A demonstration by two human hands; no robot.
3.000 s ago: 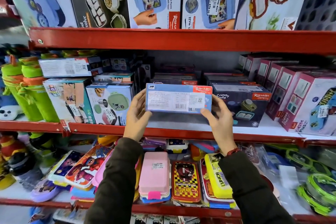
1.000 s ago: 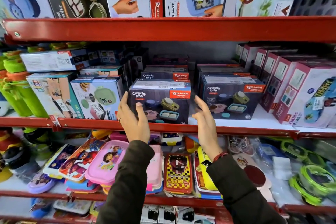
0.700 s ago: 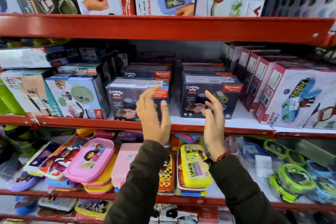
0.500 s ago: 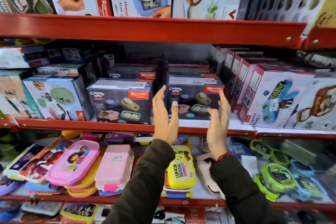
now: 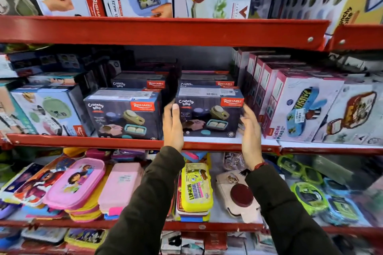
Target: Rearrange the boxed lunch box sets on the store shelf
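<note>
Two dark "Crunchy Bite" boxed lunch sets stand side by side on the red middle shelf point(image 5: 103, 144), with more of the same stacked behind them. My hands flank the right box point(image 5: 209, 114). My left hand point(image 5: 173, 128) is upright at its left front corner, fingers in the gap beside the left box point(image 5: 122, 114), thumb on the front face. My right hand point(image 5: 249, 134) is blurred, fingers spread, just off the box's right side. The box rests on the shelf.
A row of pink-and-white boxes point(image 5: 300, 109) stands close on the right. A light blue boxed set point(image 5: 47, 109) sits on the left. The red rail of the upper shelf point(image 5: 165, 31) hangs overhead. Loose lunch boxes, yellow point(image 5: 195, 186) and pink point(image 5: 76, 182), lie on the shelf below.
Three seconds ago both hands held a box up flat; it now stands on the shelf as the left box. Both hands then moved right to flank the right box.
</note>
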